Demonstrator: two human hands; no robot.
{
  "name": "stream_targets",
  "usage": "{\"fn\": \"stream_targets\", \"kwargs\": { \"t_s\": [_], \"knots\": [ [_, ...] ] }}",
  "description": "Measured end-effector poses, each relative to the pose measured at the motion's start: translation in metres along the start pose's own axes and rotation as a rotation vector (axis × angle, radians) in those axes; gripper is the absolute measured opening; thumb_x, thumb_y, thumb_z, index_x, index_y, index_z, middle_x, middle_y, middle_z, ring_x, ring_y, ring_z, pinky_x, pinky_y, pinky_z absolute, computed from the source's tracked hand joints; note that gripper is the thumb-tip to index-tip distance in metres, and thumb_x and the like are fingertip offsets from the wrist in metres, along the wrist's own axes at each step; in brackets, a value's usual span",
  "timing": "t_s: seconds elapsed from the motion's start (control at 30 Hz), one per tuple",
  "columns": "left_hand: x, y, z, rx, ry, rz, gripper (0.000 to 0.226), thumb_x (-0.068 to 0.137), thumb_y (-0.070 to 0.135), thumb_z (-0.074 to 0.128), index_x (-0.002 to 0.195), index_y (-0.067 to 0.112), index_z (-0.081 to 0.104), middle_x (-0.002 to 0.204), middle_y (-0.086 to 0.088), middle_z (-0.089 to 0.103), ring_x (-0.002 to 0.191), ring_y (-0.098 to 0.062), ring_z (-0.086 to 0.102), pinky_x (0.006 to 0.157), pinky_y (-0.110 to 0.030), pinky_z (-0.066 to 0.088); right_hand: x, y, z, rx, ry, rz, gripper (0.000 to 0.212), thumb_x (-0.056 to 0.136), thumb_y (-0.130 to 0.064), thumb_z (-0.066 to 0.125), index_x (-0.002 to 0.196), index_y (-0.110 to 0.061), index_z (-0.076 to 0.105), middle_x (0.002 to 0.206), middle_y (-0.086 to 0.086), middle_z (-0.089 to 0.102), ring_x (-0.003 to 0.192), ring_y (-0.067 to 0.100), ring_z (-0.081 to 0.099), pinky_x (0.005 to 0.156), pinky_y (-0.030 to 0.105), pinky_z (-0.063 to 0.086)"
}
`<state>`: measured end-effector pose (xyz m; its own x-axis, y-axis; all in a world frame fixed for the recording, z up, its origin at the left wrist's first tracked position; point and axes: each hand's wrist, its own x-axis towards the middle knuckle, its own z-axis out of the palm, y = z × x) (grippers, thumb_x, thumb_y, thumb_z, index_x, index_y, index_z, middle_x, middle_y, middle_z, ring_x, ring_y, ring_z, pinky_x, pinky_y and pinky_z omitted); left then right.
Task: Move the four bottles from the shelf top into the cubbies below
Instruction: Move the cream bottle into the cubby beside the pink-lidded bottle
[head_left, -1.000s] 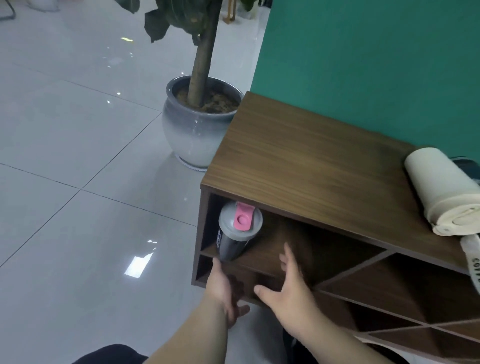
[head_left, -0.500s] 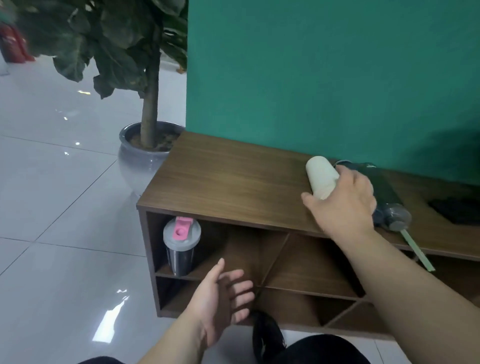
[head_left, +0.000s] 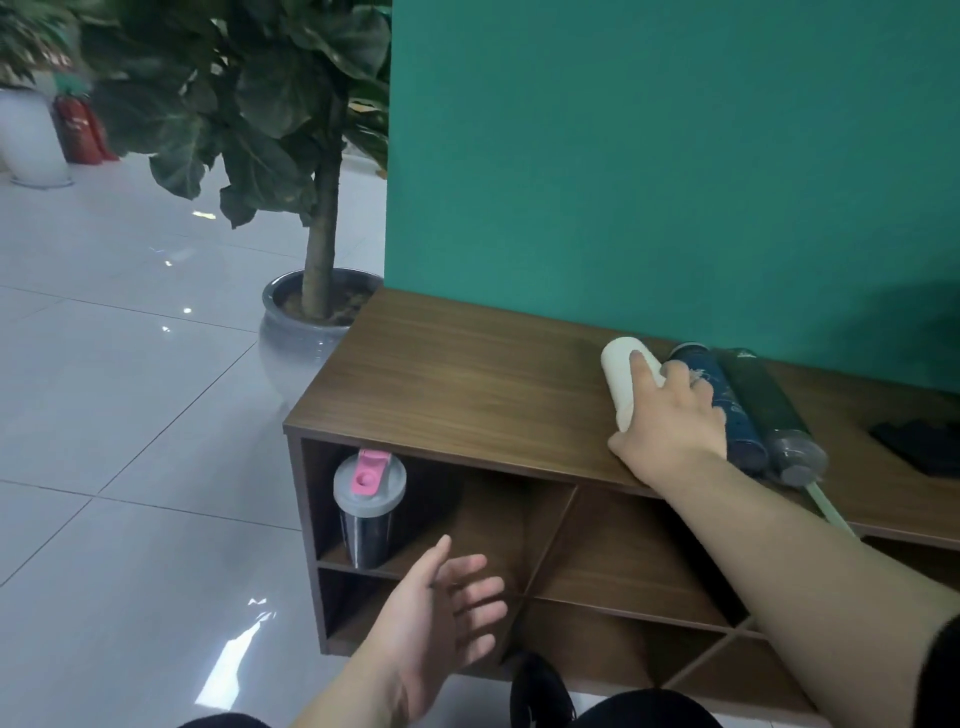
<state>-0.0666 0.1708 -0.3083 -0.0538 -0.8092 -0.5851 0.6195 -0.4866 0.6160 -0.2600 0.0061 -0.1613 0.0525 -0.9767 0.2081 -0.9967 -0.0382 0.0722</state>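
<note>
A cream bottle (head_left: 619, 371) lies on its side on the wooden shelf top (head_left: 467, 384), and my right hand (head_left: 670, 423) is closed over it. Right beside it lie a dark blue patterned bottle (head_left: 724, 397) and a dark green bottle (head_left: 769, 410) with a grey cap. A dark shaker bottle (head_left: 369, 506) with a grey lid and pink flip cap stands upright in the top-left cubby. My left hand (head_left: 441, 613) hovers open in front of the lower cubbies, holding nothing.
The shelf stands against a teal wall (head_left: 649, 156). A potted tree in a grey pot (head_left: 296, 332) sits at the shelf's left end on glossy white floor tiles. A black flat object (head_left: 919, 449) lies on the shelf top at far right. Diagonal dividers split the middle cubbies.
My right hand went from the cubby front up to the shelf top and closed over the cream bottle. My left hand drew back and opened. The view swung right and up.
</note>
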Motion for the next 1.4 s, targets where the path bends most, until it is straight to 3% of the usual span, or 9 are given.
{"fn": "stream_targets", "kwargs": {
  "t_s": [0.23,0.43,0.63,0.77,0.9,1.03,1.1,1.27,1.4],
  "knots": [
    [-0.002,-0.002,0.013,-0.095,-0.037,0.059,0.063,0.094,0.064,0.038,0.127,0.017,0.064,0.123,-0.015,0.073,0.114,-0.034,0.068,0.093,-0.047,0.049,-0.100,-0.016,-0.059,0.468,0.097,-0.200,0.105,0.065,-0.041,0.081,0.154,-0.035,0.024,0.141,-0.004,0.032,0.129,0.019,0.043,0.100,0.032,0.042],
    [-0.004,-0.015,0.019,-0.338,-0.185,0.138,0.073,0.090,0.071,0.042,0.135,0.015,0.058,0.127,-0.023,0.068,0.116,-0.043,0.065,0.097,-0.062,0.051,-0.165,-0.022,-0.074,0.760,-0.096,-0.366,0.086,0.059,-0.043,0.076,0.137,-0.047,0.041,0.127,-0.036,0.034,0.118,-0.011,0.044,0.092,0.007,0.035],
    [0.013,-0.034,0.011,-0.445,-0.125,0.088,0.062,0.095,0.051,0.050,0.132,0.004,0.063,0.132,-0.025,0.066,0.124,-0.042,0.061,0.114,-0.057,0.038,-0.187,-0.048,-0.004,1.090,-0.175,-0.273,0.108,0.056,-0.034,0.089,0.139,-0.059,0.024,0.140,-0.044,0.025,0.129,-0.025,0.032,0.097,-0.003,0.032],
    [0.031,-0.043,0.001,-0.317,-0.071,0.056,0.058,0.098,0.049,0.042,0.128,0.006,0.067,0.130,-0.021,0.069,0.121,-0.038,0.064,0.113,-0.052,0.042,-0.192,-0.049,0.059,1.348,-0.400,-0.144,0.134,0.052,-0.008,0.099,0.147,-0.053,0.017,0.136,-0.038,0.054,0.133,-0.011,0.047,0.110,0.015,0.038],
    [0.054,-0.052,-0.002,-0.231,-0.025,0.026,0.053,0.094,0.048,0.050,0.126,0.009,0.069,0.128,-0.016,0.071,0.120,-0.034,0.066,0.113,-0.050,0.043,-0.177,-0.053,0.105,1.397,-0.345,0.013,0.097,0.049,-0.004,0.100,0.124,-0.041,0.051,0.116,-0.026,0.071,0.113,0.002,0.067,0.097,0.027,0.056],
    [0.079,-0.051,0.001,-0.255,0.045,0.008,0.049,0.095,0.047,0.046,0.124,0.016,0.071,0.129,-0.013,0.071,0.122,-0.029,0.065,0.109,-0.045,0.045,-0.147,-0.064,0.129,1.401,-0.343,0.064,0.088,0.048,-0.018,0.102,0.120,-0.039,0.057,0.117,-0.015,0.074,0.111,0.010,0.070,0.098,0.048,0.057],
    [0.093,-0.050,0.001,-0.265,0.127,-0.018,0.048,0.092,0.046,0.045,0.120,0.017,0.073,0.126,-0.014,0.073,0.118,-0.027,0.065,0.096,-0.043,0.051,-0.131,-0.068,0.138,1.364,-0.368,0.051,0.085,0.049,-0.021,0.101,0.119,-0.038,0.057,0.113,-0.023,0.073,0.108,0.003,0.070,0.094,0.042,0.059],
    [0.116,-0.046,0.003,-0.333,0.236,-0.030,0.053,0.096,0.049,0.041,0.120,0.012,0.071,0.111,-0.016,0.078,0.110,-0.037,0.069,0.103,-0.064,0.046,-0.095,-0.071,0.155,1.309,-0.431,0.005,0.079,0.038,-0.043,0.089,0.108,-0.038,0.055,0.103,-0.028,0.073,0.101,-0.009,0.067,0.085,0.015,0.051],
    [0.121,-0.043,0.009,-0.426,0.298,-0.065,0.078,0.094,0.070,0.030,0.126,0.007,0.062,0.111,-0.021,0.076,0.097,-0.038,0.074,0.094,-0.052,0.056,-0.075,-0.072,0.171,1.339,-0.453,-0.009,0.083,0.039,-0.042,0.089,0.115,-0.036,0.055,0.109,-0.019,0.074,0.107,-0.006,0.066,0.094,0.017,0.050]
  ]
}}
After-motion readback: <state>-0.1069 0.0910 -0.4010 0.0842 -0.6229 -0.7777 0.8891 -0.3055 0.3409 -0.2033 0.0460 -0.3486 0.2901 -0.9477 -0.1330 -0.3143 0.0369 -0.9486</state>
